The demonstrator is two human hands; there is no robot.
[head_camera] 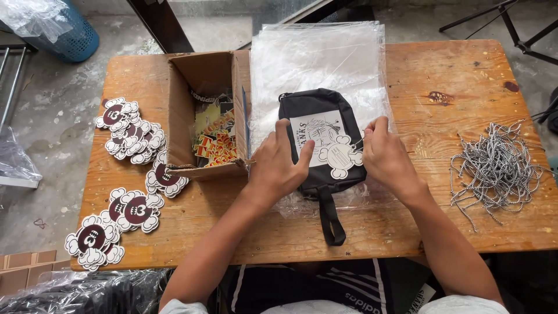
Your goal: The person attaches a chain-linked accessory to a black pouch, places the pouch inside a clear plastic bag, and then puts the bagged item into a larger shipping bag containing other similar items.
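Observation:
A small black pouch (308, 104) with a white printed patch lies on a stack of clear plastic bags (317, 55) in the middle of the wooden table (459, 64). A white cloud-shaped tag (340, 157) rests on the pouch's lower right. My left hand (279, 166) presses on the pouch's left side, thumb on the patch. My right hand (386, 154) pinches at the pouch's right edge beside the tag; what its fingertips hold is too small to tell. The pouch's black strap (330, 218) hangs toward me.
An open cardboard box (203, 72) with colourful stickers stands left of the bags. Piles of dark red and white cloud-shaped tags (131, 136) lie along the table's left side. A heap of black-and-white cords (494, 168) lies at the right. A blue basket (72, 32) stands on the floor.

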